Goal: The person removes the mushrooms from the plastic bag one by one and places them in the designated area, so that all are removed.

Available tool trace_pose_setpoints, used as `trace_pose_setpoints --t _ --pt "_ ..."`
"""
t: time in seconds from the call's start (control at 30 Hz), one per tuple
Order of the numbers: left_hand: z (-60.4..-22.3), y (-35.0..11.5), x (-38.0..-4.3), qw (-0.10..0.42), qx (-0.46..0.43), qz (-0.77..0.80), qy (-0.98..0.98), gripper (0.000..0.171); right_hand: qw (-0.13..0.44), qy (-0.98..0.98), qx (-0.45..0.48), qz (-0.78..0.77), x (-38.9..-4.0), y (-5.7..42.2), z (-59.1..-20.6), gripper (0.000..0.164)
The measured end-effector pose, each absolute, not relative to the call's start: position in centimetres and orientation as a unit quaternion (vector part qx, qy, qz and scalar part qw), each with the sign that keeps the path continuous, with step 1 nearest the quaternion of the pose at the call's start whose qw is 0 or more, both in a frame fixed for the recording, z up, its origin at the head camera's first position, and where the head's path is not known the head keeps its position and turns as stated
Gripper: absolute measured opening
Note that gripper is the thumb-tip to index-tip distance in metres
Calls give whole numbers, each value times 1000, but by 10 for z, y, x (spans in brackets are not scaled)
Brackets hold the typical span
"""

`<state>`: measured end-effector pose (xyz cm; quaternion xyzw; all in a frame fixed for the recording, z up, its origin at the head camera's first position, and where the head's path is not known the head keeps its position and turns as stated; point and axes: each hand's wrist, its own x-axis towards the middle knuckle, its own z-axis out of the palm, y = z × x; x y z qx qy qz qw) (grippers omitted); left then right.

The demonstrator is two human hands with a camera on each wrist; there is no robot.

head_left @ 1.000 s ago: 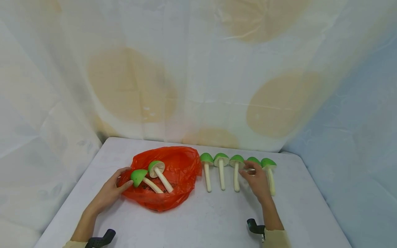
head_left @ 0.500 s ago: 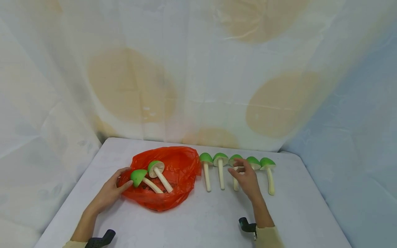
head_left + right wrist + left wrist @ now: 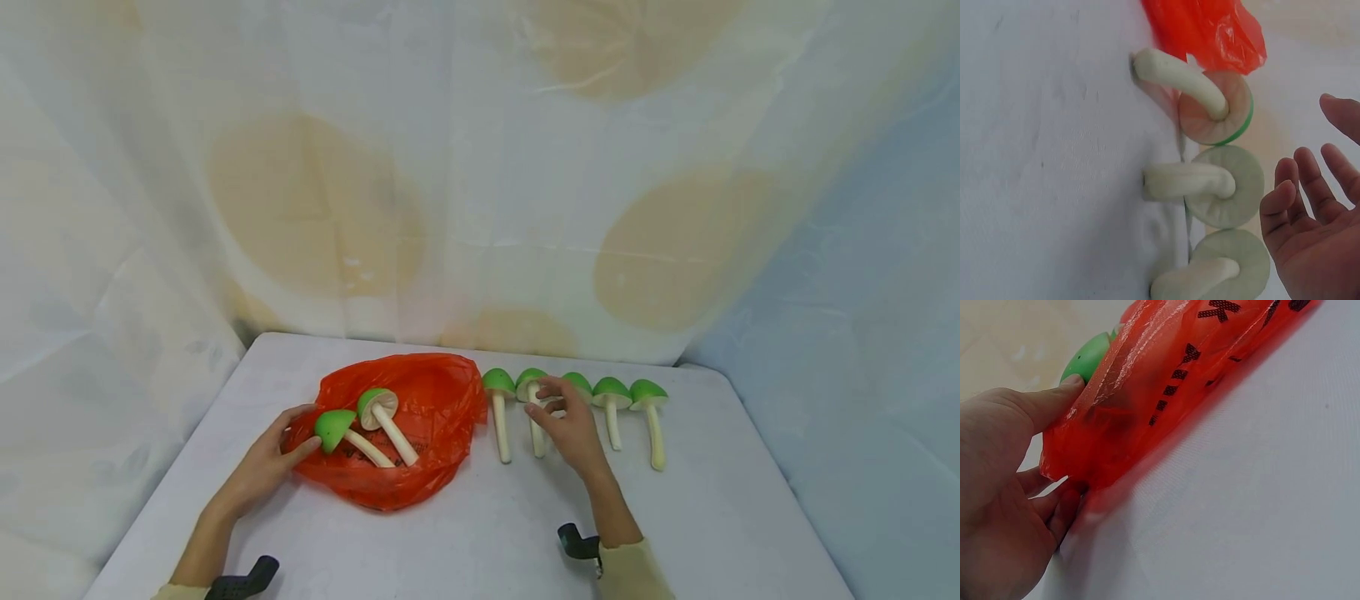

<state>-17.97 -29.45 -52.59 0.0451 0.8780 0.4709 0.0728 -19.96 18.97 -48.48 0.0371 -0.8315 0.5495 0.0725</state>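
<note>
A red plastic bag lies spread on the table, with two green-capped mushrooms, one cap-left mushroom and one gilled mushroom, resting on it. My left hand pinches the bag's left edge, thumb above by a green cap and fingers below. Several similar mushrooms stand in a row to the bag's right, stems toward me, such as the nearest-to-bag mushroom. Over the second and third of them my right hand hovers, fingers loosely bent and holding nothing. In the right wrist view, its palm and fingers are apart from the stems.
The white table ends at a back edge against a pale curtain with tan circles. At the row's right end lies a mushroom. Curtains also hang on the left and right sides.
My right hand has moved left along the row, from the fourth mushroom to above the second and third. The left hand, bag and mushrooms stay where they were.
</note>
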Motion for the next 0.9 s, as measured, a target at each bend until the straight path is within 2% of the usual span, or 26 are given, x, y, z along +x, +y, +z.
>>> trace_pose_setpoints --t 0.27,0.57,0.9 --pt "-526 -295 -180 74 47 469 879 75 60 -833 38 548 -197 173 -481 44" --pt "-522 -294 -179 80 37 466 880 77 36 -830 59 553 -197 149 -479 50" --pt "-524 -293 -180 78 34 474 876 77 40 -831 74 550 -201 131 -474 49"
